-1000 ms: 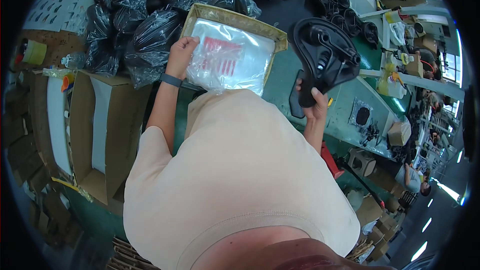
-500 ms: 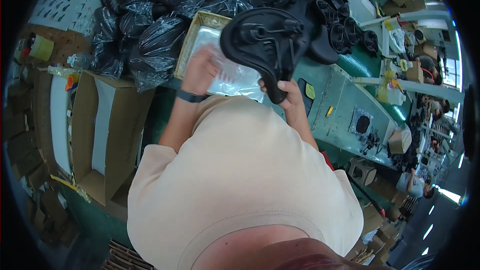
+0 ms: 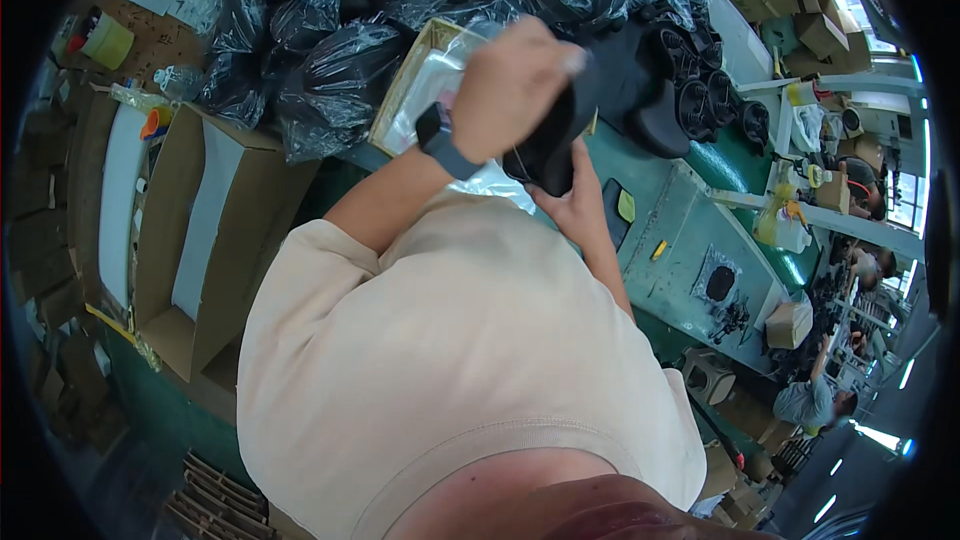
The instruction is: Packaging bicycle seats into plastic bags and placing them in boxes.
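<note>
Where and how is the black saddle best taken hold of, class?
On the black saddle, probably the narrow near end, from the right: it points toward the person, and the right hand is there; the left hand blocks the left.

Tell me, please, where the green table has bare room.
Bare tabletop lies either side of the small yellow tool, between the dark phone and the bagged black piece. The far side is crowded with wrapped black saddles, and the left hand is over the box.
</note>
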`<state>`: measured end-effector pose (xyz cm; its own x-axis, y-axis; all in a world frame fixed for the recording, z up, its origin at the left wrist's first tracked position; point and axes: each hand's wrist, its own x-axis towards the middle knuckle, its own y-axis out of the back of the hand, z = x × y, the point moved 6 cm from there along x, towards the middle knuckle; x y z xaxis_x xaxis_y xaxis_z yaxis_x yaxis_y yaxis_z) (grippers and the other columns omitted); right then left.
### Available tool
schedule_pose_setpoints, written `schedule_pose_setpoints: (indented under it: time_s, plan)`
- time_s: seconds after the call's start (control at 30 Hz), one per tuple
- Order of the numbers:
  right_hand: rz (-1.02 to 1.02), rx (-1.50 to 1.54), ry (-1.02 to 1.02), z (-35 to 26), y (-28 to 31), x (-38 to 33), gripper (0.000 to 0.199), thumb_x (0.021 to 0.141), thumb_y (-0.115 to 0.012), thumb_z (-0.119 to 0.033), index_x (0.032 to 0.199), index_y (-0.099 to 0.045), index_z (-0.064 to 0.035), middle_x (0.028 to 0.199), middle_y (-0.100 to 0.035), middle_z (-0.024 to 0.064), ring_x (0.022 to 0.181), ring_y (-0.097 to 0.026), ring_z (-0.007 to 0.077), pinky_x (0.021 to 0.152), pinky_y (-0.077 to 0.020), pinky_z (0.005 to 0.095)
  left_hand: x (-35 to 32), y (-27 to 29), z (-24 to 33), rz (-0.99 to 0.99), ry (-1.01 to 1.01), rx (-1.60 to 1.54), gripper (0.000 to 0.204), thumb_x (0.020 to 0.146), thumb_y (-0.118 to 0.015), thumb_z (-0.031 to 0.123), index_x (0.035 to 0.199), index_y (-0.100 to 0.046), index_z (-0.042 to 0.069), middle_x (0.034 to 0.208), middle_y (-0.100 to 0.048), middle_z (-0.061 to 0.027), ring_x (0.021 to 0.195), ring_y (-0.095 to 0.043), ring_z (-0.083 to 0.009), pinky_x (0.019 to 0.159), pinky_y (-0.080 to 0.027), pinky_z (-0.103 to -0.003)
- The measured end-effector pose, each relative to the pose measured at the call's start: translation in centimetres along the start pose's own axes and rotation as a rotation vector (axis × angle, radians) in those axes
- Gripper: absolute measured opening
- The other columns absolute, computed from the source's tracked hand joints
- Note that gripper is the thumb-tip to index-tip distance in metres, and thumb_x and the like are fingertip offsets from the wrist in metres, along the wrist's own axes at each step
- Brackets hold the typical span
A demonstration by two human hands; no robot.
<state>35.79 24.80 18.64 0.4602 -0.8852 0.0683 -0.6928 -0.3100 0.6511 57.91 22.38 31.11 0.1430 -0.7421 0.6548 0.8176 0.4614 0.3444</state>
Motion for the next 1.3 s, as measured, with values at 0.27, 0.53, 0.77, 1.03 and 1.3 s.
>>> schedule_pose_setpoints:
  time_s: [0.27, 0.53, 0.77, 1.03, 1.3]
  plan:
    - [0.062, -0.511, -0.006, 13.6, -4.7, -2.1, 0.087, 0.085, -0.093, -0.02, 0.158, -0.049, -0.0004, 0.154, -0.056, 0.013, 0.136, -0.063, 0.0327, 0.113, -0.0512, 0.044, -4.4, -11.1, 9.2, -0.551, -0.515, 0.064, 0.011, 0.084, -0.074, 0.017, 0.087, -0.073, 0.007, 0.1, -0.065, -0.0072, 0.081, -0.074, -0.029, 0.06, -0.062, -0.04]
    - [0.42, -0.083, -0.024, 1.8, 2.1, 3.1, 0.106, 0.085, -0.096, -0.024, 0.168, -0.035, 0.0048, 0.167, -0.047, 0.0271, 0.153, -0.048, 0.04, 0.128, -0.0366, 0.0483, -10.5, -9.4, -7.1, -0.096, 0.81, -0.736, 0.137, 0.08, -0.102, 0.042, 0.173, -0.013, -0.005, 0.171, -0.033, -0.0286, 0.159, -0.038, -0.0369, 0.13, -0.033, -0.047]
    - [-0.013, 0.026, 0.405, -5.0, 6.1, 9.9, 0.063, 0.083, -0.089, -0.006, 0.142, -0.069, -0.0009, 0.157, -0.062, 0.024, 0.15, -0.054, 0.0453, 0.125, -0.041, 0.0515, 0.9, -3.7, -21.1, 0.392, 0.998, -1.464, 0.053, 0.102, -0.079, 0.037, 0.144, -0.066, 0.009, 0.134, -0.073, -0.0107, 0.124, -0.07, -0.0292, 0.104, -0.059, -0.046]
    - [0.122, 0.21, -0.382, 20.1, 9.9, 5.4, 0.058, 0.095, -0.078, -0.002, 0.151, -0.065, -0.0002, 0.143, -0.073, 0.0182, 0.132, -0.07, 0.029, 0.11, -0.0563, 0.0428, 6.5, 10.4, -50.5, 0.746, 1.111, -0.199, 0.037, 0.101, -0.079, 0.018, 0.122, -0.053, 0.003, 0.086, -0.068, -0.0162, 0.058, -0.071, -0.0258, 0.044, -0.053, -0.032]
    - [0.459, -0.067, -0.393, 43.9, 19.4, 13.2, 0.075, 0.093, -0.085, -0.026, 0.158, -0.056, -0.0017, 0.141, -0.071, 0.0269, 0.129, -0.07, 0.0403, 0.109, -0.0551, 0.0463, -2.4, 15.6, -56.9, 0.517, 1.013, -0.025, 0.074, 0.105, -0.077, 0.022, 0.167, -0.04, 0.004, 0.141, -0.068, -0.0211, 0.122, -0.071, -0.0348, 0.098, -0.061, -0.053]
